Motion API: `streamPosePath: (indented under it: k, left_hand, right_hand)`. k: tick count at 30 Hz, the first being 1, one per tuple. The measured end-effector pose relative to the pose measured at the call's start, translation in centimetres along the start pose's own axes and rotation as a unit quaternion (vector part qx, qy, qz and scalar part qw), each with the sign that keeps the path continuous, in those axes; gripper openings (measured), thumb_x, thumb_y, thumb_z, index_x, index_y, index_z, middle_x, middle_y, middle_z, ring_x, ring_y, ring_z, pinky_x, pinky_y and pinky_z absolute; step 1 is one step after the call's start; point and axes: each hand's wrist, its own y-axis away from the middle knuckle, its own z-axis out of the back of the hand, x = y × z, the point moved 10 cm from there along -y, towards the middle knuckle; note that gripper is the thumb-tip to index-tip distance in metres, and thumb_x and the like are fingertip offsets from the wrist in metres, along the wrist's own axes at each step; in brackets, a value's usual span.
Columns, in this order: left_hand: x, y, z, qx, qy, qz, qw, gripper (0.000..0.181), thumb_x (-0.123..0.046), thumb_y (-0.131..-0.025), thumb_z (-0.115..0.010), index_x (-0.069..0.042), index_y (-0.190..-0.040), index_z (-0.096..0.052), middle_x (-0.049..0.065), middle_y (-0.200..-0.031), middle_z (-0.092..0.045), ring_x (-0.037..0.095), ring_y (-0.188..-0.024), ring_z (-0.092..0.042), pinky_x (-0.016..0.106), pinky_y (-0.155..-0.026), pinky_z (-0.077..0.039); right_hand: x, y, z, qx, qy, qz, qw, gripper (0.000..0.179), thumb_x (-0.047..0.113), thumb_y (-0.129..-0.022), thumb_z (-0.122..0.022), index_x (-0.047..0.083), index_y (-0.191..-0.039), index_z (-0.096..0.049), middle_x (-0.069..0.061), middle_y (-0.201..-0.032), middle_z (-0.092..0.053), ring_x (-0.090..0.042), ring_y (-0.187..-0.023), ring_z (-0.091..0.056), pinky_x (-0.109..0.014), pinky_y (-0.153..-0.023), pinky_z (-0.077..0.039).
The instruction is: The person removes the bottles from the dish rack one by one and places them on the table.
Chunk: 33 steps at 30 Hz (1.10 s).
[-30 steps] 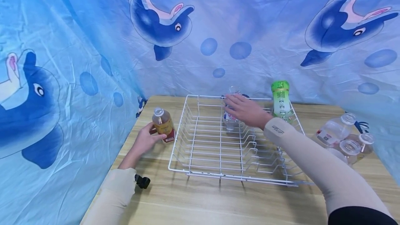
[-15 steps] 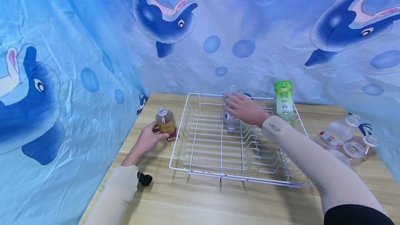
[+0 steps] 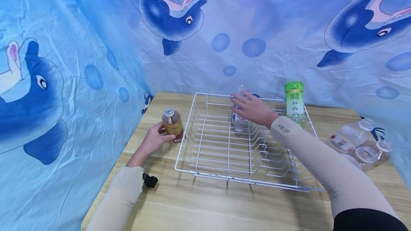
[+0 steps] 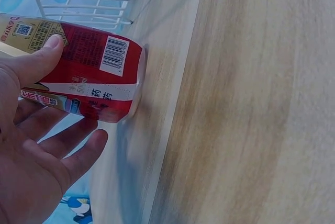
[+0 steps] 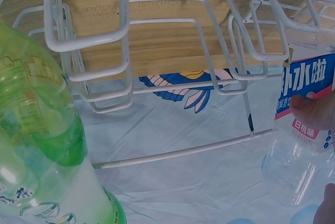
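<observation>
My left hand (image 3: 153, 139) holds a bottle (image 3: 173, 126) of brownish plastic, capless, with a yellow and red label, just left of the white wire dish rack (image 3: 228, 178). In the left wrist view the thumb lies across the label, while the outer fingers stand off the bottle (image 4: 99, 72). Over the rack's back middle, my right hand (image 3: 255, 111) spreads its nearly straight fingers along a clear bottle (image 3: 239, 127), which seems to stand neck down. Its thumb touches the blue and pink label (image 5: 309, 82); part of the grip is cut off.
A green bottle (image 3: 294, 104) stands in the rack's back right corner, seemingly upside down. Several clear, capless bottles (image 3: 348, 138) cluster on the wooden table (image 3: 199, 206) to the rack's right. A blue dolphin-print curtain (image 3: 276, 67) bounds the back and sides.
My right fingers have spread further apart at the clear bottle. My left hand stays around the brownish bottle beside the rack. The whole head view has shifted slightly.
</observation>
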Motion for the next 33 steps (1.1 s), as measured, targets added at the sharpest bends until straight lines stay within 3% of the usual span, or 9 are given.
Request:
streamPosePath:
  k: [17,22,28,33]
  left_hand:
    - [-0.2,0.1,-0.1,0.005,-0.008,0.010,0.9999,0.073,-0.015,-0.088,-0.077,0.002,-0.149,-0.041,0.029,-0.147,-0.046,0.047,-0.132,-0.048,0.056,-0.110,-0.040]
    - [0.0,0.2,-0.3,0.011,-0.017,0.009,0.9998,0.079,-0.016,-0.087,-0.079,0.001,-0.152,-0.037,0.028,-0.148,-0.045,0.047,-0.133,-0.047,0.057,-0.111,-0.038]
    - [0.1,0.3,-0.4,0.013,-0.006,0.010,0.9998,0.096,-0.015,-0.086,-0.081,-0.004,-0.160,-0.020,0.030,-0.153,-0.038,0.049,-0.135,-0.043,0.058,-0.112,-0.036]
    - [-1.2,0.7,0.7,-0.006,-0.022,0.001,0.9997,0.111,-0.018,-0.085,-0.082,-0.012,-0.163,-0.004,0.029,-0.160,-0.026,0.050,-0.141,-0.033,0.062,-0.113,-0.032]
  right_hand:
    - [-0.3,0.2,0.4,0.011,0.000,-0.012,0.9999,0.084,0.006,-0.081,-0.085,0.017,-0.152,-0.043,-0.017,-0.161,-0.032,-0.037,-0.152,-0.017,-0.060,-0.120,0.003]
    - [-0.4,0.3,0.8,0.008,0.001,-0.019,0.9998,0.085,0.005,-0.080,-0.085,0.016,-0.152,-0.042,-0.017,-0.161,-0.031,-0.037,-0.152,-0.015,-0.060,-0.122,-0.006]
    - [-0.6,0.5,1.8,-0.017,-0.014,-0.025,0.9994,0.083,0.003,-0.079,-0.085,0.014,-0.150,-0.043,-0.018,-0.159,-0.035,-0.037,-0.151,-0.020,-0.059,-0.121,-0.016]
    - [-0.7,0.8,2.3,-0.023,-0.023,-0.031,0.9990,0.083,0.004,-0.080,-0.085,0.014,-0.150,-0.044,-0.017,-0.158,-0.037,-0.037,-0.151,-0.021,-0.060,-0.122,-0.008]
